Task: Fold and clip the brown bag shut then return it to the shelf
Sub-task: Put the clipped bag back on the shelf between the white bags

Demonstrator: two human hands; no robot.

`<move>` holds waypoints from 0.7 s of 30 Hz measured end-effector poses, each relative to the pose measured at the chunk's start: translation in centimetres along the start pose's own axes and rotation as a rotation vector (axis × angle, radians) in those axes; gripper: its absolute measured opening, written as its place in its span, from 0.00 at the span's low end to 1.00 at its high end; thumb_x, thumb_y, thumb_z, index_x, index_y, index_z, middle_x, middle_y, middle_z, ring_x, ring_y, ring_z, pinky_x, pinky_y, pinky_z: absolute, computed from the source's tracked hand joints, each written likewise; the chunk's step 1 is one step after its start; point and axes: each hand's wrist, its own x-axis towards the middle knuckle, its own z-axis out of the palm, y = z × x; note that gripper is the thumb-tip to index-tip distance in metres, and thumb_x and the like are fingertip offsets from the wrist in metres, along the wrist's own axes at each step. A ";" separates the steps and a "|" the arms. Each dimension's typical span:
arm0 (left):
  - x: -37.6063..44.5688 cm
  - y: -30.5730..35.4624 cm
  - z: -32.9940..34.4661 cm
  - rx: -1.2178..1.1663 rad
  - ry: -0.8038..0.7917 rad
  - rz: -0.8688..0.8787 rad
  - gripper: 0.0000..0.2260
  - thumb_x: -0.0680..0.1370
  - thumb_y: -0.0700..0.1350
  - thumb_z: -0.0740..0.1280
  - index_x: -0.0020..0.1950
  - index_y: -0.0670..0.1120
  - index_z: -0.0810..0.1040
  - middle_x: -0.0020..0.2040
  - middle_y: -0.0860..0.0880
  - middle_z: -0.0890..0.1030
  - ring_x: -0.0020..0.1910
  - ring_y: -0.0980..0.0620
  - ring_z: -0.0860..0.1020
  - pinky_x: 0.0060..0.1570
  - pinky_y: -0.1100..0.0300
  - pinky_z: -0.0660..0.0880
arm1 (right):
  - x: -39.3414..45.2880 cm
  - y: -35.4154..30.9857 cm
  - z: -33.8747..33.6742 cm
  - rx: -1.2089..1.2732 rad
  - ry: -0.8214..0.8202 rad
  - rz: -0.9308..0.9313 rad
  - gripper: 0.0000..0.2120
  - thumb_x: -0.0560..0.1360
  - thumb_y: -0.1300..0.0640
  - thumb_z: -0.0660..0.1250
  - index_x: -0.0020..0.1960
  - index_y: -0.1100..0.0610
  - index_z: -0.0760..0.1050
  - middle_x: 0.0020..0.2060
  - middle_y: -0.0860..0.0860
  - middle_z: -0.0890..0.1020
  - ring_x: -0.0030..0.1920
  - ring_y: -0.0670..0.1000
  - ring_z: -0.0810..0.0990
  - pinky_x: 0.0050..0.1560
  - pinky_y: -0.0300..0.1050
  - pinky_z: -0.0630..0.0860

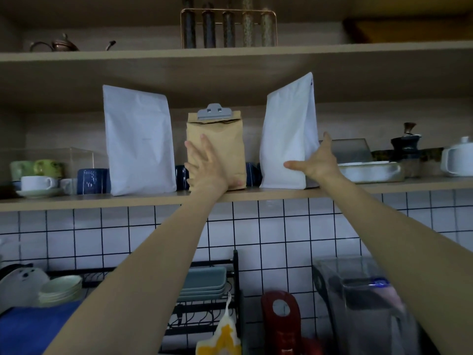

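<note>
On the wooden shelf (256,197), two tall white pouches (139,139), brown bag (217,142) upright between them, top folded under a grey clip (210,111), left hand (207,165) flat, fingers spread against its front, right hand (317,160) open around the right pouch's lower edge.

Two white pouches (139,139) (289,134) mid-frame, cups (38,181) at left, teapot (458,157) far right — jar rack (227,26) top centre, plates (61,290) lower left.
</note>
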 end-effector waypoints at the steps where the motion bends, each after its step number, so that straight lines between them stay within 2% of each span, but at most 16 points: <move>1: 0.0 0.0 0.0 -0.001 -0.002 -0.006 0.71 0.61 0.58 0.84 0.76 0.58 0.24 0.80 0.46 0.27 0.79 0.30 0.48 0.70 0.28 0.61 | 0.0 -0.1 0.0 0.007 -0.007 0.003 0.64 0.64 0.53 0.84 0.83 0.54 0.42 0.80 0.57 0.61 0.78 0.62 0.63 0.75 0.60 0.63; 7: 0.0 -0.2 0.0 -0.044 -0.022 -0.032 0.69 0.63 0.57 0.84 0.77 0.58 0.25 0.80 0.46 0.27 0.81 0.31 0.45 0.74 0.31 0.56 | -0.6 -0.3 -0.7 0.167 -0.079 0.047 0.63 0.62 0.56 0.86 0.83 0.50 0.47 0.79 0.54 0.63 0.77 0.60 0.64 0.72 0.64 0.68; 12: -0.4 -0.7 -1.0 -0.110 -0.076 -0.093 0.70 0.63 0.57 0.84 0.79 0.56 0.26 0.81 0.43 0.29 0.81 0.31 0.45 0.75 0.32 0.57 | -0.9 -0.1 -1.2 0.237 -0.132 0.104 0.60 0.64 0.58 0.84 0.83 0.49 0.48 0.77 0.56 0.66 0.74 0.61 0.69 0.68 0.63 0.72; 14: -0.6 -0.8 -1.2 -0.147 -0.088 -0.100 0.70 0.62 0.56 0.85 0.80 0.55 0.28 0.82 0.41 0.31 0.81 0.31 0.50 0.75 0.33 0.58 | -1.2 -0.1 -0.7 0.166 -0.089 0.096 0.59 0.64 0.55 0.85 0.83 0.49 0.49 0.77 0.56 0.65 0.75 0.61 0.67 0.72 0.64 0.69; 17: -0.8 -0.9 -1.5 -0.189 -0.090 -0.112 0.70 0.62 0.55 0.85 0.80 0.54 0.29 0.82 0.38 0.39 0.79 0.32 0.58 0.75 0.34 0.63 | -1.9 -0.5 0.5 -0.126 0.026 0.048 0.59 0.61 0.45 0.85 0.81 0.45 0.52 0.74 0.59 0.61 0.74 0.63 0.61 0.74 0.62 0.64; 19: -1.1 -0.9 -1.8 -0.184 -0.082 -0.125 0.71 0.62 0.54 0.85 0.80 0.53 0.29 0.81 0.37 0.46 0.77 0.33 0.60 0.73 0.35 0.64 | -2.1 -0.7 0.9 -0.143 -0.015 0.052 0.58 0.61 0.46 0.85 0.80 0.45 0.52 0.74 0.59 0.59 0.74 0.64 0.61 0.75 0.62 0.63; 21: -1.2 -0.8 -1.8 -0.186 -0.079 -0.126 0.71 0.62 0.54 0.85 0.81 0.53 0.29 0.79 0.37 0.51 0.76 0.33 0.61 0.72 0.35 0.66 | -1.9 -0.6 0.5 -0.119 -0.073 0.077 0.57 0.61 0.50 0.86 0.80 0.47 0.54 0.75 0.59 0.59 0.74 0.63 0.64 0.76 0.59 0.63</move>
